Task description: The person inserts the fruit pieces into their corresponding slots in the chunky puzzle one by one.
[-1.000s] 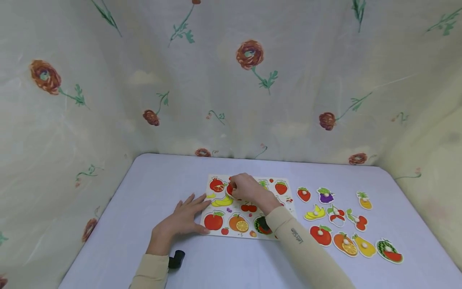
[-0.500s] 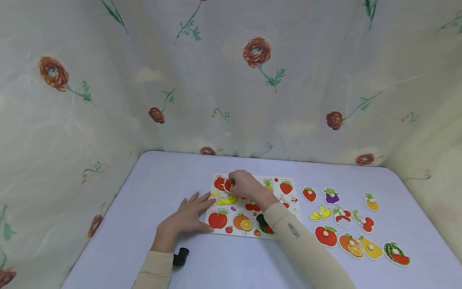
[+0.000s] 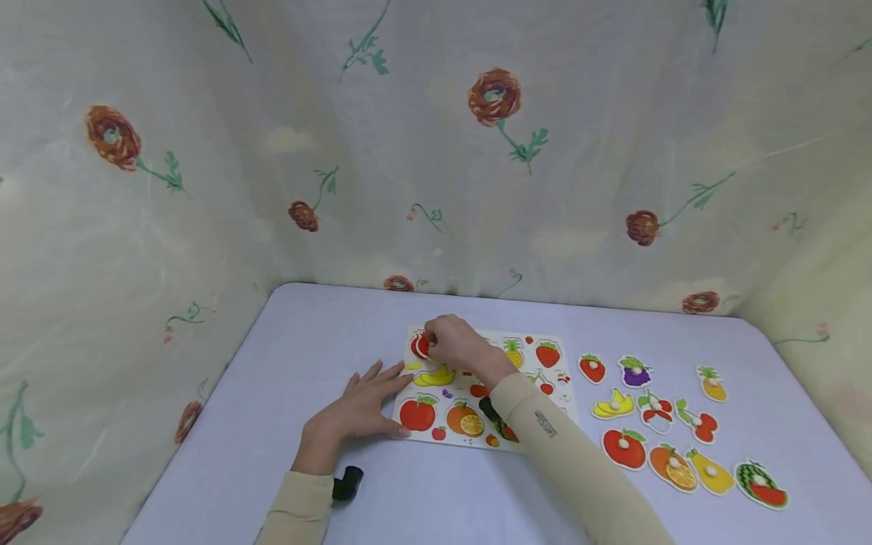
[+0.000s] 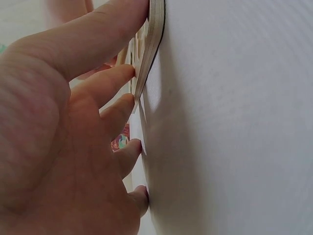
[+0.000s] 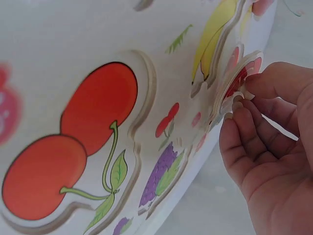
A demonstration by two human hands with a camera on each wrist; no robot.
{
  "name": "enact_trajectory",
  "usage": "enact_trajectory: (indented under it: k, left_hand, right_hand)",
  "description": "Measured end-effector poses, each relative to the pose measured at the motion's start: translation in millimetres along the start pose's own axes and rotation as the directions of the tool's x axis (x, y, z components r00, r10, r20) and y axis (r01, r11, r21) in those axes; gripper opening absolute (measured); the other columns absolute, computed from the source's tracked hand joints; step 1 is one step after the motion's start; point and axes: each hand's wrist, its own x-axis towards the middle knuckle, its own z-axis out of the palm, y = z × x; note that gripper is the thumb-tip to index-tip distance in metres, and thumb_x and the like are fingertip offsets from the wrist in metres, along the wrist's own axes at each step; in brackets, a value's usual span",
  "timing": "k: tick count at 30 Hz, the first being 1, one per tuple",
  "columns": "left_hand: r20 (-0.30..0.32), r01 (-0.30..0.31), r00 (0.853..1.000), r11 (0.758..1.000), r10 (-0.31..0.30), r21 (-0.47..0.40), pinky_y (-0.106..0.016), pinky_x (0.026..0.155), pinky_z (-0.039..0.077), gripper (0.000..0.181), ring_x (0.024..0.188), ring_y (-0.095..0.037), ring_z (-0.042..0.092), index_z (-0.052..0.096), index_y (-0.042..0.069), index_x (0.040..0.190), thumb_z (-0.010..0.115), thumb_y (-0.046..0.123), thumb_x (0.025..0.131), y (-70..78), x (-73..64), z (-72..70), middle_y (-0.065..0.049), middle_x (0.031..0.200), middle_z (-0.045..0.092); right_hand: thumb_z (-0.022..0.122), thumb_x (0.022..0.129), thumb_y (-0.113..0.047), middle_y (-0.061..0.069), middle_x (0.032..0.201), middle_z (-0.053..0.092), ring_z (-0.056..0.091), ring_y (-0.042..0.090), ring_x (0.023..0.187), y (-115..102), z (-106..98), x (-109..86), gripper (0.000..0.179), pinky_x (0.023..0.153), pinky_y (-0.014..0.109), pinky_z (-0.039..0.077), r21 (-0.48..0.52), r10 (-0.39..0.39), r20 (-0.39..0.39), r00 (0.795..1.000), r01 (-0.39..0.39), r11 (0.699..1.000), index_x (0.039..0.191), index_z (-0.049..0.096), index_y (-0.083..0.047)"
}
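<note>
A white fruit puzzle board [image 5: 39, 44] with recessed fruit pictures lies on the table. My right hand [image 3: 458, 344] is over its far left part. Thumb and fingertips pinch the small knob of a red pomegranate puzzle piece [image 5: 239, 81], which stands tilted at the board's surface. In the head view it overlaps the red pomegranate picture, and the hand covers part of it. My left hand [image 3: 357, 405] lies spread at the board's left edge. In the left wrist view the thumb and two fingertips touch the board; the other fingers reach the table.
Knobbed pieces lie right of the board, among them a strawberry [image 3: 592, 369], grapes [image 3: 635, 374], a pineapple [image 3: 712, 386], bananas [image 3: 613, 406], an apple [image 3: 623, 452], an orange [image 3: 674, 471], a pear [image 3: 711, 475] and a watermelon [image 3: 761, 487]. A floral curtain [image 3: 381, 250] hangs behind the table.
My right hand has moved left over the board with the pomegranate piece, onto the pomegranate picture. The left hand keeps its place at the board. The head view has shifted slightly.
</note>
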Motion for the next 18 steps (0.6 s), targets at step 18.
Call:
enact_trajectory:
  k: [18]
  left_hand:
    - [-0.011,-0.004,1.000,1.000,0.004,-0.001,-0.065,0.123,0.007,0.090,0.156,-0.033,0.010,0.044,0.028,0.151,0.086,0.043,0.073,0.2,1.3,1.3,0.002,0.165,0.028]
  right_hand:
    - [0.064,0.094,-0.016,0.002,0.095,0.064,0.057,0.017,0.088,4,8,15.0,0.008,0.074,0.024,0.052,0.008,-0.012,-0.003,1.000,0.012,1.000,0.098,0.070,-0.011]
